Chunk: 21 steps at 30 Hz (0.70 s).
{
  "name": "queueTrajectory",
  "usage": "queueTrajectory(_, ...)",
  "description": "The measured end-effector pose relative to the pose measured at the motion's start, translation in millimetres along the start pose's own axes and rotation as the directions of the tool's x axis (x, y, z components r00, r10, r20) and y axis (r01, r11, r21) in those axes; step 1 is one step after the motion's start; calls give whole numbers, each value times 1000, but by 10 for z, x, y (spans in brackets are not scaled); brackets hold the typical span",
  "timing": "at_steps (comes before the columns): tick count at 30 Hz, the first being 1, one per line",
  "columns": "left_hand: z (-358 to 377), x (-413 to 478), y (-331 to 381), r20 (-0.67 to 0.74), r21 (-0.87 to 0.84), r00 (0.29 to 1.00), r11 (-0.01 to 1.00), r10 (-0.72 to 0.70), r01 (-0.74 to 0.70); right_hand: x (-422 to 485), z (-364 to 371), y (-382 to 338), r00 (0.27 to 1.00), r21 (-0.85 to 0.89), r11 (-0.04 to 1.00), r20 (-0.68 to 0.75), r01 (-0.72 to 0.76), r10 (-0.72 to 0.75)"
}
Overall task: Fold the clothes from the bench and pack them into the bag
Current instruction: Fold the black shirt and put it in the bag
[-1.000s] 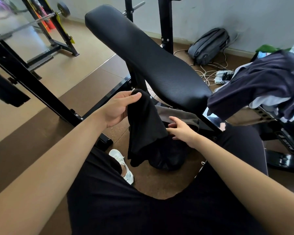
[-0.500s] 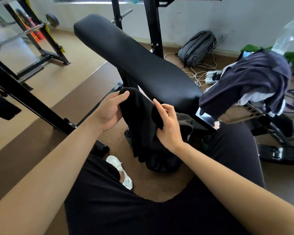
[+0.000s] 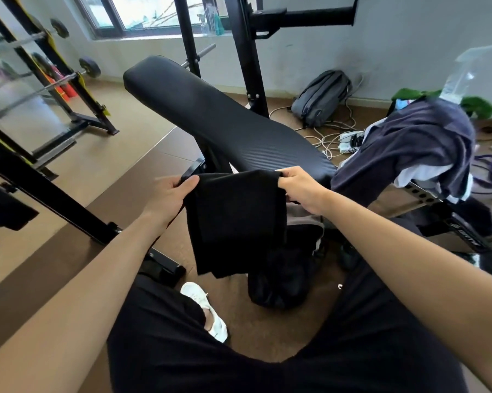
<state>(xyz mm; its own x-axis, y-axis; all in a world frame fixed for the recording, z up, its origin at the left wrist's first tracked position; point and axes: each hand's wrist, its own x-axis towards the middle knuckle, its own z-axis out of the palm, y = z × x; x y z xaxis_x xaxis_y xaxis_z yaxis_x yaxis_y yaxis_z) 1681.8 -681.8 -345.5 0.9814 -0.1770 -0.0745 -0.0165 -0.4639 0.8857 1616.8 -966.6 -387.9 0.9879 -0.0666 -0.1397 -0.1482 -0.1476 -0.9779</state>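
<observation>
The only writing in sight is white lettering (image 3: pixel 463 237) on the black frame bar at the lower right, too slanted and blurred to read. One black garment (image 3: pixel 236 219) hangs in front of the near end of the bench (image 3: pixel 225 123), held up by its top edge. The left hand (image 3: pixel 169 195) pinches the left corner between thumb and fingers, and the right hand (image 3: pixel 301 191) curls round the right corner, so the cloth is stretched flat between the two. Below it on the floor sits what looks like a black bag (image 3: pixel 278 282), with a grey striped piece (image 3: pixel 303 221) just above it. One pile of clothes (image 3: pixel 415 146), navy and white, is draped over the bench's right end. One grey backpack (image 3: pixel 321 97) leans against the wall beside a tangle of cables (image 3: pixel 328 137). One white shoe (image 3: pixel 205 307) shows, and two barbells (image 3: pixel 68 78) rest on the rack at the left.
</observation>
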Motion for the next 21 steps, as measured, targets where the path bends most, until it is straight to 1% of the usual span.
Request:
queueTrajectory(3, 78, 13, 24, -52, -78, 997, 996, -53, 48, 31, -56, -80, 999, -7, 999, 30, -45, 46)
queueTrajectory(5, 154, 53, 37, -85, -195, 988, 974, -130, 111, 12, -95, -116, 996, 59, 996, 63, -70, 67)
queueTrajectory(7, 209, 69, 90, -87, -323, 977, 933, -194, 156, -7, -105, -142, 997, 127, 991, 70, -44, 35)
queueTrajectory(8, 228, 91, 104, -77, -362, 976, 918, -202, 161, -10, -109, -146, 999, 118, 993, 33, 14, -18)
queueTrajectory(9, 250, 113, 103, -61, -376, 978, 912, -201, 164, -6, -112, -150, 996, 54, 995, -40, 83, -81)
queueTrajectory(10, 262, 129, 97, -53, -377, 979, 912, -196, 163, 4, -115, -143, 984, -47, 991, -122, 121, -126)
queueTrajectory(11, 273, 138, 91, -51, -380, 982, 912, -184, 152, 16, -111, -131, 968, -147, 982, -202, 121, -150)
queueTrajectory(12, 278, 138, 92, -46, -385, 984, 912, -175, 144, 23, -105, -112, 951, -200, 975, -273, 92, -146)
queueTrajectory(13, 291, 138, 102, -44, -387, 985, 912, -168, 138, 21, -100, -86, 937, -193, 979, -325, 62, -124)
queueTrajectory(14, 299, 131, 112, -39, -387, 985, 912, -166, 138, 8, -94, -68, 930, -146, 988, -355, 43, -93)
queueTrajectory(15, 308, 131, 113, -37, -389, 986, 911, -162, 136, -4, -83, -48, 935, -61, 998, -352, 29, -49)
queueTrajectory(17, 327, 126, 132, -27, -391, 988, 911, -151, 128, -36, -36, -46, 949, 144, 989, -305, -31, 74)
queueTrajectory(19, 337, 131, 122, -11, -372, 992, 921, -124, 111, -24, -2, -36, 949, 299, 948, -253, -106, 186)
queueTrajectory(21, 327, 137, 82, 10, -343, 996, 935, -93, 90, 22, 6, -19, 946, 426, 882, -150, -200, 287)
